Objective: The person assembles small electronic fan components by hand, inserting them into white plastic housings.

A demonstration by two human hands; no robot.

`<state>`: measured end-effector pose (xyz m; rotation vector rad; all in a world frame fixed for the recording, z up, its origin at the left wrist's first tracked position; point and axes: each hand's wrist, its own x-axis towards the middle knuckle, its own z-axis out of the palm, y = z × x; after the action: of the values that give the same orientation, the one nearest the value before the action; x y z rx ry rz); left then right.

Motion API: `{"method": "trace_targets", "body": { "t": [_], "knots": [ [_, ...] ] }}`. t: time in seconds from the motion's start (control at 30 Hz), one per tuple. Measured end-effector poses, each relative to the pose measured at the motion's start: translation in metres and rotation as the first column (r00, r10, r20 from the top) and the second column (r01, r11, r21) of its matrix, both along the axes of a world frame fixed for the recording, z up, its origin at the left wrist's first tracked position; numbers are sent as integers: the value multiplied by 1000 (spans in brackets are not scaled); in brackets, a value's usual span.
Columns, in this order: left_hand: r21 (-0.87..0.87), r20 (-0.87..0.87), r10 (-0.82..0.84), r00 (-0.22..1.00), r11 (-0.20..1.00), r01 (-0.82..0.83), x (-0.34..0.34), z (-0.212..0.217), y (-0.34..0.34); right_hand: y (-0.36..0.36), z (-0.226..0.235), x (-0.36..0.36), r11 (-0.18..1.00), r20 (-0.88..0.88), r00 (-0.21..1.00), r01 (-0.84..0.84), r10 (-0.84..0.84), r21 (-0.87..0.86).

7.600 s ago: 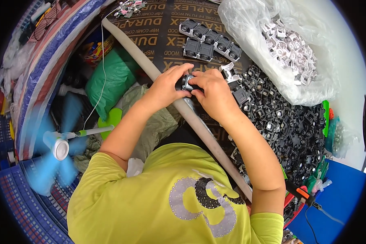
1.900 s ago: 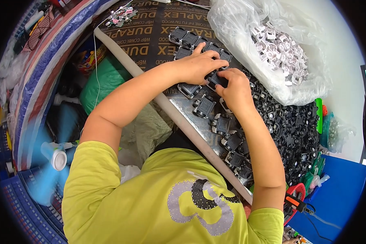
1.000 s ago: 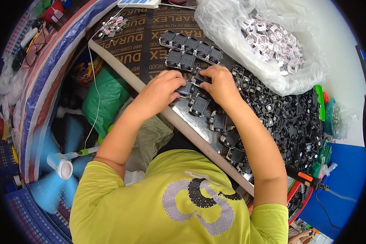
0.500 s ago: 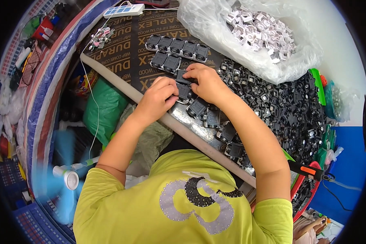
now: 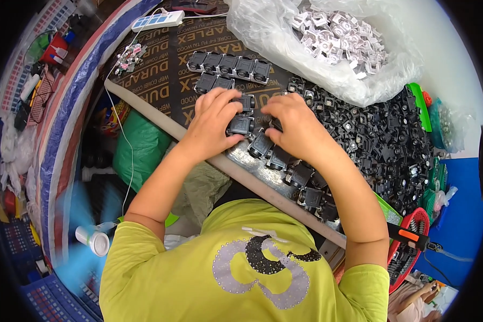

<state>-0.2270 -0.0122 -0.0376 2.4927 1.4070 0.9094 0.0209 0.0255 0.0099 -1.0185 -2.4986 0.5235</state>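
My left hand [image 5: 209, 126] is closed around a pair of small black camera-shaped pieces [image 5: 240, 125], its fingers over their far end and the thumb at the near end. My right hand [image 5: 295, 129] is just right of them, thumb and forefinger apart and curved; a dark part shows between these fingers, partly hidden. Below its thumb, a slanting line of similar black pieces [image 5: 261, 144] runs toward the lower right along the bench edge, partly behind my right forearm. Beyond my left hand lie a joined row of black pieces [image 5: 228, 65] and a shorter row [image 5: 213, 82].
Loose black parts [image 5: 370, 145] are heaped on the right. Behind them stands a clear plastic bag [image 5: 263, 27] of white parts [image 5: 341, 40]. A power strip [image 5: 158, 20] lies at the far left. The bench's padded edge [image 5: 161, 115] runs before me; a fan [image 5: 94, 241] spins at lower left.
My right hand has moved right, off the piece it was touching. My left hand has shifted forward and right, spreading over the pair of pieces. The view has tilted slightly.
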Motion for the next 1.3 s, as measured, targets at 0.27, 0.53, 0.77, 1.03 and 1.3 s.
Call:
{"method": "trace_targets", "body": {
  "t": [0.27, 0.53, 0.77, 1.03, 1.3],
  "knots": [
    [-68, -132, -98, 986, 994, 89, 7, 0, 11, -54, 4, -19, 989, 336, 932, 113, -139, 96],
    [-161, -84, 280, 956, 943, -290, 7, 1, -32, -52, -10, -11, 991, 242, 964, 84, -107, 103],
    [-147, -89, 428, 899, 888, -437, 3, -12, -37, -41, -26, -26, 999, 73, 997, -34, 33, 14],
    [-336, 59, 131, 990, 936, -104, -22, -21, -42, -42, -38, -44, 982, -83, 992, 75, -91, -176],
    [-242, -165, 236, 958, 932, -271, -7, 1, -47, -41, -48, -45, 984, -260, 960, 67, -109, -163]
  ]
}}
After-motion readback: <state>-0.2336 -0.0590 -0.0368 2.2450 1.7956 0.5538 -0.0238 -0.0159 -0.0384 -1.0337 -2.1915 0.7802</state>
